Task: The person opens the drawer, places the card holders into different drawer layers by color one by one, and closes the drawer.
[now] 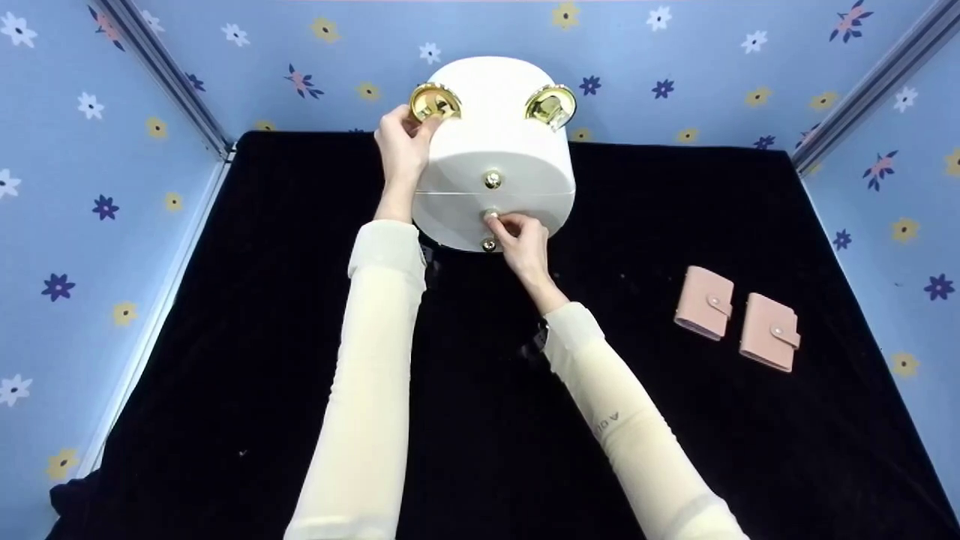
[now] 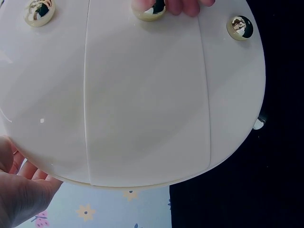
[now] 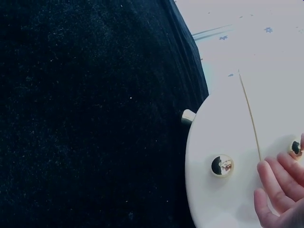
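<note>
Box-like white glossy container (image 1: 491,124) with a rounded body stood at the far side of a black fabric-covered table (image 1: 262,337), near a blue wall with a flower print (image 1: 487,26). 2 shiny gold ear-shaped ornaments rose from its top, a left ear (image 1: 433,96) and a right ear (image 1: 552,105). Thin seams divided its front into 3 sections, each with a round gold knob: an upper knob (image 1: 493,179), a middle knob (image 2: 153,15) and a lower knob (image 1: 489,245).

The left hand (image 1: 403,148) grasped the left ear, thumb against the inner face and fingers behind. The right hand (image 1: 526,244) pinched the middle knob between thumb and fingers, just above the lower knob. White sleeves (image 1: 367,367) covered both forearms.

To the right, well apart from the container, lay 2 pink leather-look snap wallets (image 1: 703,302), side by side, their strap tabs fastened.
</note>
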### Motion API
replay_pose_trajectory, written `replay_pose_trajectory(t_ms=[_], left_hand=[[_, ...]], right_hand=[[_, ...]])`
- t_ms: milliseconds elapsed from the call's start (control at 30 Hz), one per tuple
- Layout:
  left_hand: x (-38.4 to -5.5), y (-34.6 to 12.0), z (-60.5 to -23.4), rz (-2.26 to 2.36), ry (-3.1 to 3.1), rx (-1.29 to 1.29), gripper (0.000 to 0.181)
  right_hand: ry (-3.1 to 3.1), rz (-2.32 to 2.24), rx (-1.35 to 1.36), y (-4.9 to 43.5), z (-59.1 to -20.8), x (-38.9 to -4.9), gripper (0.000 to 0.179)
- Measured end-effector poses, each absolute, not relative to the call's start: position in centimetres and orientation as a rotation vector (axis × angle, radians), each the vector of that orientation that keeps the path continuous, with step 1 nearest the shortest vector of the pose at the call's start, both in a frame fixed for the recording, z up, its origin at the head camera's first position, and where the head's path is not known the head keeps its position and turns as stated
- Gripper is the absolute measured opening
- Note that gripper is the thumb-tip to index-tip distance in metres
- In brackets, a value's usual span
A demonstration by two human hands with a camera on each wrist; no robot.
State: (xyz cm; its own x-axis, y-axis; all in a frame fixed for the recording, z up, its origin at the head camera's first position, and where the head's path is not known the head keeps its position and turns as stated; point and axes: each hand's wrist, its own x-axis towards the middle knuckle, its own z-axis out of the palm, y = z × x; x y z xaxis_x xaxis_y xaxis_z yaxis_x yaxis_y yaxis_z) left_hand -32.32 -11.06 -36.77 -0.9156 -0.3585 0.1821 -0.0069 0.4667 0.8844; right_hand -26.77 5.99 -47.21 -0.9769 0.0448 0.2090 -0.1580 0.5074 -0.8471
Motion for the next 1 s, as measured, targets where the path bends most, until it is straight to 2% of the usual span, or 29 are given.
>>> replay_pose_trajectory(t_ms=[633, 1000], left_hand=[[-32.3, -11.1, -36.7, -1.433, -2.37, 0.298, 0.018], [-32.3, -11.1, -36.8, -1.455, -2.36, 0.292, 0.018]], right_hand=[[-2.567, 1.533, 0.175, 6.4, -49.1, -26.6, 0.027], [-2.461, 1.714, 0.222, 5.9, -48.4, -26.7, 0.024]])
